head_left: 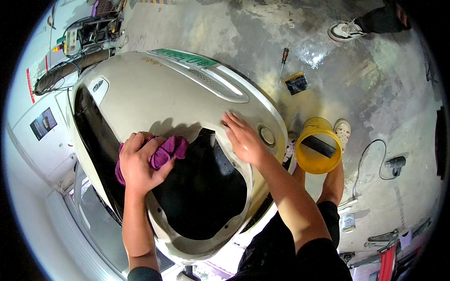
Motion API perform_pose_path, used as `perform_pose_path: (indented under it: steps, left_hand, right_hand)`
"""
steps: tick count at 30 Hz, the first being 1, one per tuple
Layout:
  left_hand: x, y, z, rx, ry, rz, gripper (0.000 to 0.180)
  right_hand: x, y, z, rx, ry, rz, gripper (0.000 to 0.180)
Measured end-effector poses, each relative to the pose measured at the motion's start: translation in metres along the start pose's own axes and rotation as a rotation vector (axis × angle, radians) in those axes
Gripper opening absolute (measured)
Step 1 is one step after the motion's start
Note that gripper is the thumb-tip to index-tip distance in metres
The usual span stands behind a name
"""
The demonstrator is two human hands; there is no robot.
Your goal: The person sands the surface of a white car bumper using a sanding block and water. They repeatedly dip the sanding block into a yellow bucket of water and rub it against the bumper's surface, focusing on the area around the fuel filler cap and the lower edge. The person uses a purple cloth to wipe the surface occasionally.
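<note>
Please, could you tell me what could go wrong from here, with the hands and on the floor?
The left hand holds the purple cloth beside the dark opening, so a loose fold might snag or drop in. The yellow bucket is close to the feet; a careless step could knock it. The cable lies loose on the floor and might trip someone.

Crumpled purple fabric cloth (174,149): single hue. Curved beige car panel (140,103): plain. Elongated green plate (182,57). Round yellow bucket (319,125): interior also yellow. Grey concrete floor (225,23): mottled, yellowish patches.
</note>
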State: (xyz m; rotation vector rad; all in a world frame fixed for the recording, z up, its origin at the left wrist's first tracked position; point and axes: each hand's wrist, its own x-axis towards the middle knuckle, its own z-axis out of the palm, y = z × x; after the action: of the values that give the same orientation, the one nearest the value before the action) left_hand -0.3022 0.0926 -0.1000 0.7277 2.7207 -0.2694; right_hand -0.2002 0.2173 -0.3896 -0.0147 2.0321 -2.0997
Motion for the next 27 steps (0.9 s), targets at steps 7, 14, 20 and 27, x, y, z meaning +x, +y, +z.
perform_pose_path:
  steps: [7,14,20,27]
  left_hand:
    - [0.006,0.000,0.000,-0.010,-0.056,0.010,0.045]
    - [0.013,0.007,-0.002,-0.015,-0.052,0.018,0.044]
    - [0.006,-0.005,0.000,-0.042,-0.048,0.002,0.045]
    - [0.011,-0.002,0.002,-0.030,-0.082,0.015,0.048]
  right_hand:
    - [0.056,0.017,0.004,0.018,-0.062,0.010,0.050]
    - [0.090,0.026,0.006,0.001,-0.077,-0.016,0.049]
    - [0.032,0.052,-0.026,-0.040,-0.187,0.149,0.050]
    - [-0.006,0.001,-0.006,-0.022,-0.032,0.048,0.050]
